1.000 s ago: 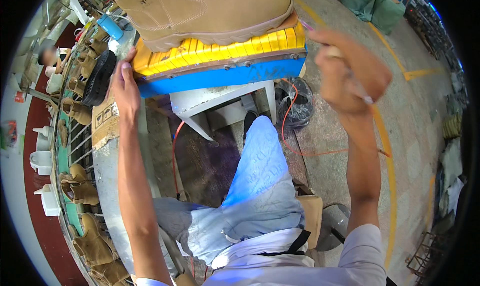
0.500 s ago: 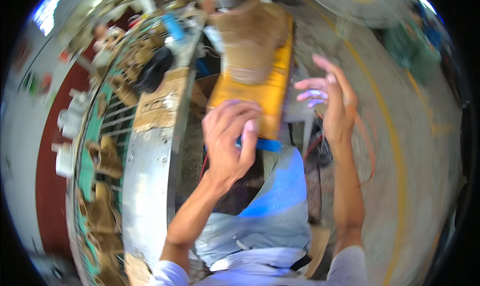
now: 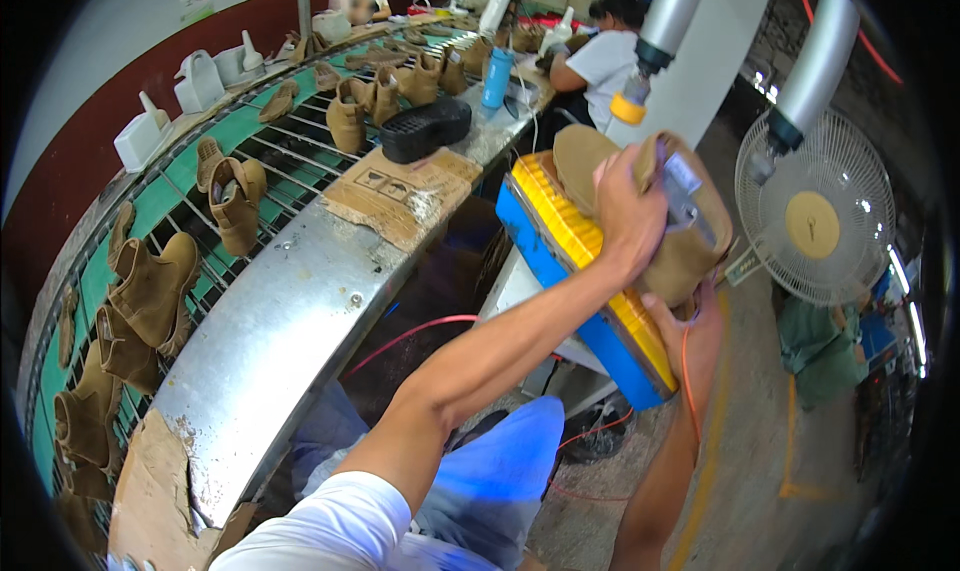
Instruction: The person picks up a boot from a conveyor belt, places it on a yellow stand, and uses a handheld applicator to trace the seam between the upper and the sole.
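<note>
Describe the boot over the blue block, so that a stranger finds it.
Right of the metal bench sits a blue block with a yellow top. Over it is the tan boot; unlike the rack boots, it is in the left grip.

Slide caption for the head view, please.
Left hand and right hand hold a tan boot over a yellow-topped blue block.

Lg fan [image 3: 812, 224] was at far R, grn bundle [image 3: 822, 339] below. Flat cardbd [image 3: 350, 201] lay on metal bench [image 3: 265, 341]; blue btl [image 3: 495, 79] stood farther along. Wht jug [image 3: 198, 83] stood at L. Co-worker [image 3: 608, 66] wore wht.
</note>
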`<state>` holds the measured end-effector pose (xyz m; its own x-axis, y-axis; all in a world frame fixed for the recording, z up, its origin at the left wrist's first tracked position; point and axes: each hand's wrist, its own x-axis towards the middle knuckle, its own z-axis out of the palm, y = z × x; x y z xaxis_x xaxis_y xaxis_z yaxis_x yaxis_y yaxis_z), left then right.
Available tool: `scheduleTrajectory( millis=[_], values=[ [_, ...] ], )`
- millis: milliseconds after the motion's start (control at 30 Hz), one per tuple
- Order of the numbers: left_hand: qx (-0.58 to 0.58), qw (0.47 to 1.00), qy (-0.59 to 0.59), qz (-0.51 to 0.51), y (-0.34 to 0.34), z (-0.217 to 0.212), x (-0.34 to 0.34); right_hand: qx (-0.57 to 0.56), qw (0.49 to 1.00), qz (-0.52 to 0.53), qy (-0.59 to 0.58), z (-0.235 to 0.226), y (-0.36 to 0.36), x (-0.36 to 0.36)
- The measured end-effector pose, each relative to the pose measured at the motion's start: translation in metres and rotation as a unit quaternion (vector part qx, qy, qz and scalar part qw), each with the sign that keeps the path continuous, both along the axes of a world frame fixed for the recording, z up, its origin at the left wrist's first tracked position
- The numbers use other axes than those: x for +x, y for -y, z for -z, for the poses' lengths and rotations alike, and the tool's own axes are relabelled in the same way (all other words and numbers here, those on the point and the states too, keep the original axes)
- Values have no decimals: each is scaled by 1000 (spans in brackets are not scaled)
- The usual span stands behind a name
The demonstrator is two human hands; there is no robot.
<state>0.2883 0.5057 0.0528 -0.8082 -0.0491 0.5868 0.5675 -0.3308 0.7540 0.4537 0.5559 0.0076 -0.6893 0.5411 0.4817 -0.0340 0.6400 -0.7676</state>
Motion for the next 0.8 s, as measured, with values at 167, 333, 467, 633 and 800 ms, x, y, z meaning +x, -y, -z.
scheduleTrajectory(
  millis=[167, 333, 467, 633, 800],
  values=[
    [328, 913, 106, 217, 102, -43, -13, -13, 999, -28, 21, -2, -4, 3],
    [254, 915, 170, 264, 252, -22, -97, -37, 997, 26, 70, 1, -5, 10],
    [-37, 974, 123, 185, 405, 42, -159, 0, 993, 31, 118, -7, 14, 4],
    [-56, 915, 188, 352, 497, 92, -140, 55, 990, 58, 118, -1, 0, 14],
    [-407, 910, 65, -43, 462, 123, -40, 44, 987, 53, 142, 4, -2, 12]
  ],
)
